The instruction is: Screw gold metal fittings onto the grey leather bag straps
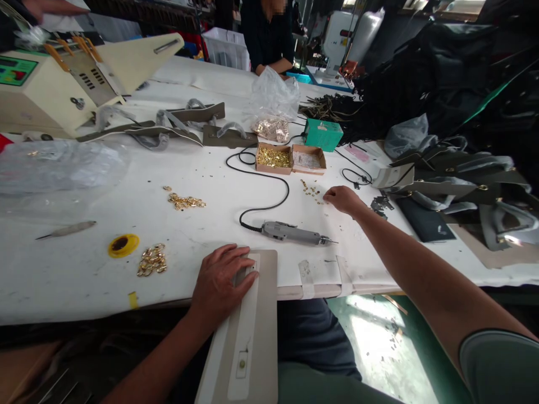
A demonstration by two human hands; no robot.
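Note:
My left hand (225,280) lies on a beige leather-like panel (268,325), fingers stretched out and resting on its upper end. The panel hangs over the table's front edge towards me and carries a small metal fitting (242,365) low down. At the right, my right hand (343,200) is closed, with fingertips pressed together at the table beside scattered small gold hardware pieces (310,189); whatever it pinches is too small to make out. Between the hands lies a grey electric screwdriver (292,233), its bit pointing right.
Cardboard boxes of gold pieces (273,158) and pale pieces (309,161) stand beyond, near a green power box (323,134). Gold rings (152,260), a yellow tape roll (123,246) and an awl (71,229) lie left. Bag parts (455,174) crowd the right. A person (267,33) leans opposite.

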